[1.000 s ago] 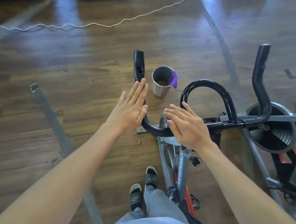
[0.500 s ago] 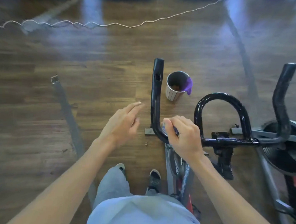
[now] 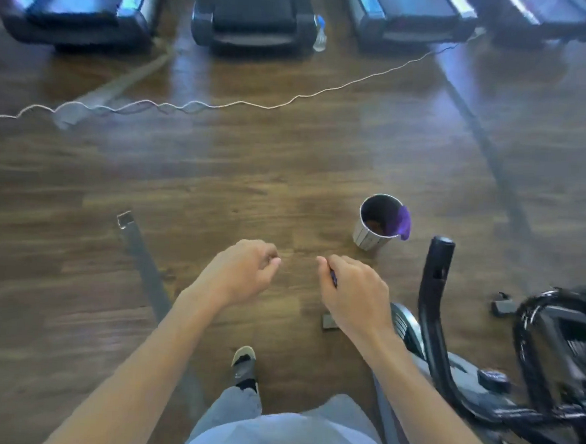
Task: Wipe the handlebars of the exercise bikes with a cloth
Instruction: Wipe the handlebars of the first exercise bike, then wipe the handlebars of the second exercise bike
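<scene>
Purple cloth (image 3: 403, 222), one cup (image 3: 375, 227)

A glossy black tubular handlebar (image 3: 435, 292) is seen at the right of the frame, one end rising upright, the rest blurred at the far right. A purple cloth (image 3: 402, 222) is draped over the rim of a cup, right of centre.
</scene>
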